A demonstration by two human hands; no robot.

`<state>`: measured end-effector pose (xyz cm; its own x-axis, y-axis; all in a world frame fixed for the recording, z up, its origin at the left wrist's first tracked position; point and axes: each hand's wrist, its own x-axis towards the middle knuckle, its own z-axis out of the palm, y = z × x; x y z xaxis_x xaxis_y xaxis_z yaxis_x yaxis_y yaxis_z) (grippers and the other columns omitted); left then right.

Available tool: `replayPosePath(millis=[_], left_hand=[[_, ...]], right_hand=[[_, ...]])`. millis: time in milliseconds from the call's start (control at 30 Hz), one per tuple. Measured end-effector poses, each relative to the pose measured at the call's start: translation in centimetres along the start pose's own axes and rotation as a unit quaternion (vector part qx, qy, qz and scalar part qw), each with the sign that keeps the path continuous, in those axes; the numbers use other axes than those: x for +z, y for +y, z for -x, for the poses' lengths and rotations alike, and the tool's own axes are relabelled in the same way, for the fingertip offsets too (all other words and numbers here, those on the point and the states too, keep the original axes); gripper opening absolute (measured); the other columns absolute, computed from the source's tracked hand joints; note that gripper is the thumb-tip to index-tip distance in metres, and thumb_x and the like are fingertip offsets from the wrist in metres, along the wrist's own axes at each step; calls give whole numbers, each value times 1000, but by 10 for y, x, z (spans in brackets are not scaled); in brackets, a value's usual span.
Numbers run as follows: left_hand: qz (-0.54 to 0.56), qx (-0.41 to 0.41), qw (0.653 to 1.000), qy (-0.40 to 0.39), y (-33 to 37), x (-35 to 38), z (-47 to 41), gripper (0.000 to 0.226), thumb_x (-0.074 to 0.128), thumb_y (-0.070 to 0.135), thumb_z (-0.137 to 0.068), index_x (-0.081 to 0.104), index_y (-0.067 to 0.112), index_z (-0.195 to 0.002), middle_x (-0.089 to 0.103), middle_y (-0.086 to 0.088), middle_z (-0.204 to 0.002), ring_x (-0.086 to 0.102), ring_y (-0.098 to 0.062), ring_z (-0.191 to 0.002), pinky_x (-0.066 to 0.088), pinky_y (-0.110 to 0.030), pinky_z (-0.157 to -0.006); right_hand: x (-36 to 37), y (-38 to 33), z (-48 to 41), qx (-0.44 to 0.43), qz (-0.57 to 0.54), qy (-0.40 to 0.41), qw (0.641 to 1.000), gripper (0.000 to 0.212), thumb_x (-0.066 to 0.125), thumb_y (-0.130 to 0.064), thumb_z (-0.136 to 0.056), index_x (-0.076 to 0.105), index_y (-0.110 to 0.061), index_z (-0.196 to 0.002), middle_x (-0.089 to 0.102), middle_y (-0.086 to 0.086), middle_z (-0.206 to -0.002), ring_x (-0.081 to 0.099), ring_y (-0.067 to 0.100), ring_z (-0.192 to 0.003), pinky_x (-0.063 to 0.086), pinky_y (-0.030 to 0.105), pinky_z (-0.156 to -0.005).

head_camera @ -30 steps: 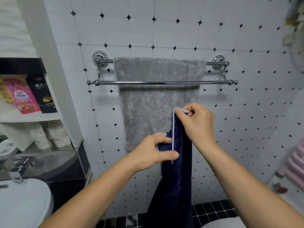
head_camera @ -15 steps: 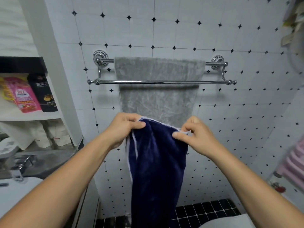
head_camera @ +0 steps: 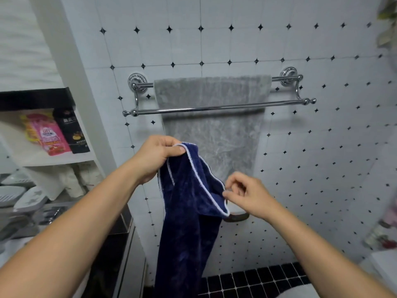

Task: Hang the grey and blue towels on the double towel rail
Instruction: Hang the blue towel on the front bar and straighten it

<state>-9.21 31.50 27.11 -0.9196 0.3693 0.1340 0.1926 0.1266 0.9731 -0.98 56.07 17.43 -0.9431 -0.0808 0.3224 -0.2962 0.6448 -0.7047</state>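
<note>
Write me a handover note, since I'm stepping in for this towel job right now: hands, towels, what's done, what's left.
Left hand: pinching one top corner of the blue towel, which hangs down from it.
Right hand: fingers at the towel's white-trimmed top edge, lower than the left; whether the pinch has closed is unclear.
Grey towel: draped over the back bar of the double towel rail. Done.
Front bar: bare.
Left: spread the blue towel's top edge, lift it and drape it over the front bar.
</note>
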Motion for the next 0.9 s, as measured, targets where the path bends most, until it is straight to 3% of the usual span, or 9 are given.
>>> replayPosePath(millis=[67,167,267,300,367,500,600,767,900], left_hand=[[-3,-2,1000,6,0,3,2,20,64,1,-87,69,8,-69,67,-3,-57,62,-14,-51,49,-23,-51],[-3,2,1000,-3,3,12,6,12,64,1,-86,69,4,-75,69,-7,-62,63,-16,-55,51,-25,-55],[5,8,999,-31,8,16,11,9,63,-1,-86,70,2,-82,69,-12,-70,64,-22,-62,51,-29,-62],[7,16,999,-44,9,16,13,10,62,-2,-86,70,2,-83,68,-14,-74,63,-24,-67,51,-31,-66],[1,48,997,-64,9,14,17,15,62,-2,-87,72,7,-80,69,-14,-81,64,-23,-74,51,-31,-72],[-16,124,991,-36,-6,12,28,18,70,-4,-82,72,12,-88,72,-7,-91,66,-15,-84,54,-26,-80],[-23,94,995,5,-33,12,36,22,74,-4,-79,71,18,-82,70,0,-77,62,-12,-71,51,-26,-72],[70,74,995,17,-52,27,42,24,79,10,-77,77,22,-97,77,-4,-96,70,-15,-90,53,-24,-83],[117,119,985,31,-41,48,42,15,76,17,-79,77,11,-93,76,-4,-95,70,-17,-92,53,-26,-82]], right_hand=[[-3,-20,-7,-22,-104,46,993,24,74,-49,-71,61,-44,-92,63,-21,-82,55,0,-75,44,15,-71],[15,-61,-23,-42,-17,26,999,56,68,-70,-64,48,-49,-112,54,-22,-116,52,-5,-105,43,18,-85],[20,-79,-42,-21,20,83,996,79,77,-56,-66,40,-34,-132,49,-13,-129,47,4,-116,40,31,-95],[18,-81,-46,-18,-30,74,997,80,82,-46,-67,41,-30,-135,55,-11,-126,52,2,-110,40,27,-93],[15,-81,-52,-32,-77,41,996,57,85,-32,-69,59,-28,-119,68,-12,-99,60,-4,-85,43,22,-79],[13,-78,-57,-39,-81,109,990,20,83,-25,-71,65,-26,-79,62,-10,-65,51,-1,-58,41,22,-60],[2,-75,-55,-49,-146,124,980,18,81,-23,-73,63,-20,-75,62,-8,-62,53,4,-58,43,25,-61],[-9,-80,-45,-84,-153,112,978,16,75,-33,-72,62,-30,-81,67,-16,-71,59,0,-65,45,16,-65],[-15,-81,-34,-91,-150,109,978,30,75,-34,-72,58,-39,-97,69,-4,-79,61,9,-69,51,33,-71]])
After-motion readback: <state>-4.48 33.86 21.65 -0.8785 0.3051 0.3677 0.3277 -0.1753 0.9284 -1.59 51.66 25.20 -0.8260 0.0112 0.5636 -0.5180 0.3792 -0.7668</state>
